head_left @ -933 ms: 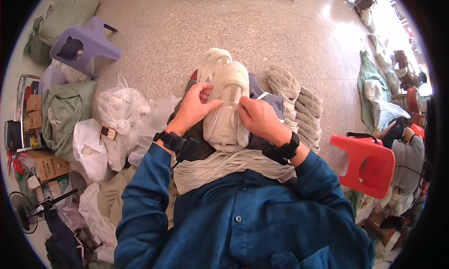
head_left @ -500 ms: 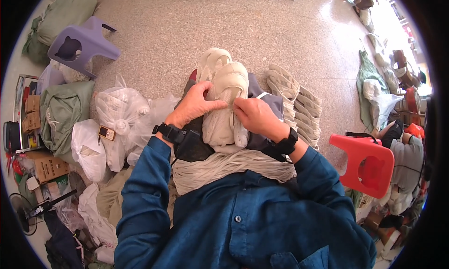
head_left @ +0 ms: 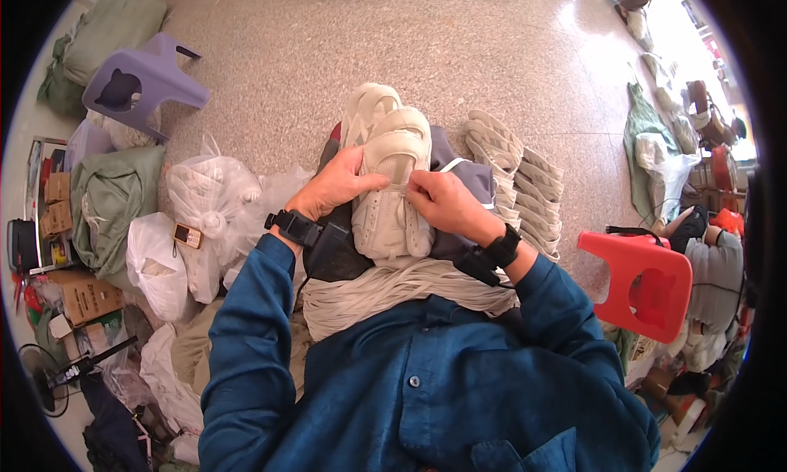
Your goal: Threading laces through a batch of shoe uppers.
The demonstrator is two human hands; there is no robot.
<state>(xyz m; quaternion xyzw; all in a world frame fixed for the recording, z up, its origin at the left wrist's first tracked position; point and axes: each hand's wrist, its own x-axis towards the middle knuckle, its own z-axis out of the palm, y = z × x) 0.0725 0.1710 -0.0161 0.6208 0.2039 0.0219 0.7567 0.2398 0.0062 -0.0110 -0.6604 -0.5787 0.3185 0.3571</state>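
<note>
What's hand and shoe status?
Left hand holding cream shoe. Right hand pinched shut near its opening. Second shoe just beyond, not visibly blocking.

A speckled floor (head_left: pixel 270 78) carries a purple stool (head_left: pixel 152 78), a red stool (head_left: pixel 643 285), clear plastic bags (head_left: pixel 209 185) and overlapping rows of pale shoes (head_left: pixel 537 195). Across the person's lap (head_left: pixel 451 244) lies a bundle of cream laces (head_left: pixel 393 298).

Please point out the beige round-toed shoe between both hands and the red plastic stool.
Beige round-toed shoe (head_left: pixel 388 214): head view, front part of its upper.
Red plastic stool (head_left: pixel 633 255): head view, panel above its cutout.
</note>
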